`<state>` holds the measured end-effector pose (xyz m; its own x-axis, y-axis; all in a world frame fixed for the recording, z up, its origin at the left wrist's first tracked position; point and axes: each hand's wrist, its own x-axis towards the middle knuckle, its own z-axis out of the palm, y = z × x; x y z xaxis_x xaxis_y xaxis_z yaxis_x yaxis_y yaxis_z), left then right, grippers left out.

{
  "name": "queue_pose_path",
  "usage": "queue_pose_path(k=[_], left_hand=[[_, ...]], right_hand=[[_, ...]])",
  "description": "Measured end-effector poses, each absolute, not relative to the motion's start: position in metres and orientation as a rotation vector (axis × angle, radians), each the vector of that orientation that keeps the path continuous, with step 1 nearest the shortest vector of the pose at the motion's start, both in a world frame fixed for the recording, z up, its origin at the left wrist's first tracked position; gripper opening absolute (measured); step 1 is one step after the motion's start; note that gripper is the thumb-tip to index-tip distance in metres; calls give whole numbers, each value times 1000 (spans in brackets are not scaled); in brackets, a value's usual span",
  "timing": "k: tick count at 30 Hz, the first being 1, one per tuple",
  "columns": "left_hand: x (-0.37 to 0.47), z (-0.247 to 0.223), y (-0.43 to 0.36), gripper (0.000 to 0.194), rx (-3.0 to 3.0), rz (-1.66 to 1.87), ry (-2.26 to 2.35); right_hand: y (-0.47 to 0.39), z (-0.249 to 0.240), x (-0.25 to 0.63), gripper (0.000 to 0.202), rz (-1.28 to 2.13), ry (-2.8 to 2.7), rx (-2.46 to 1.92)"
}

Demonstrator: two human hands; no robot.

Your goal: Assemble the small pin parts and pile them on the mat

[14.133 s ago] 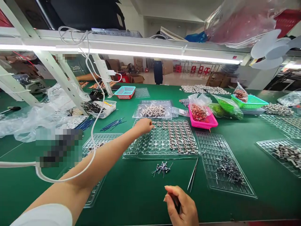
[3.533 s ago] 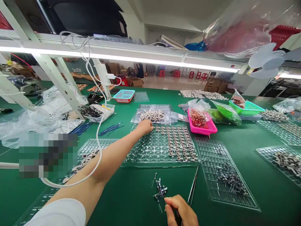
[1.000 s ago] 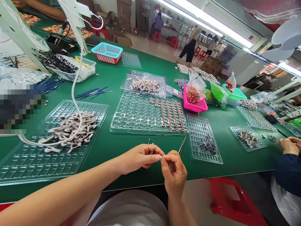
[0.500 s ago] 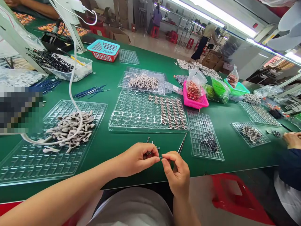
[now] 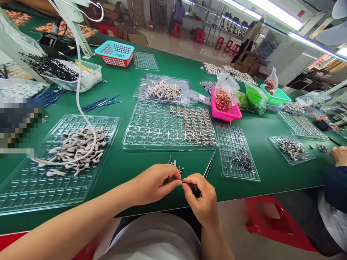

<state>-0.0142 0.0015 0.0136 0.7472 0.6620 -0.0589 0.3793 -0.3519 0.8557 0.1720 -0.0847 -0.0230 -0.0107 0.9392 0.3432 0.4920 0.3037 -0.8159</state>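
Observation:
Above the front edge of the green table, my left hand and my right hand meet at the fingertips. Both pinch a small dark piece, too tiny to name. A small ring-ended part shows under the curled fingers of my left hand; whether it is gripped is unclear. Metal tweezers stick out beyond my right hand, tips pointing away; how they are held is hidden. Just past my left hand lie several small dark-and-silver pieces. Further off, a clear blister tray is partly filled with beige-grey earpiece-like parts.
At left, a clear tray bears a heap of grey parts, crossed by a white cable. To the right are a tray of tiny dark pieces and a pink basket. A co-worker's hand rests at far right.
The view has shifted slightly. My hands stay pinched together, and my right hand's fingers have moved a little closer to my left, leaving less of the dark piece showing.

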Motion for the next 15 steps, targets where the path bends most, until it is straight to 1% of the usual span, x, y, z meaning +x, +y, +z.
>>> queue_pose_path(k=[3, 8, 12, 15], left_hand=[[-15, 16, 3, 26, 1890, 325, 790], [-17, 19, 9, 32, 1664, 255, 794], [-18, 19, 13, 32, 1533, 210, 749], [-17, 19, 15, 31, 1453, 200, 730]], right_hand=[[-84, -26, 172, 13, 555, -1638, -1286], [-84, -32, 172, 25, 423, -1629, -1211], [-84, -36, 172, 33, 352, -1641, -1176], [-84, -38, 172, 35, 327, -1637, -1187]])
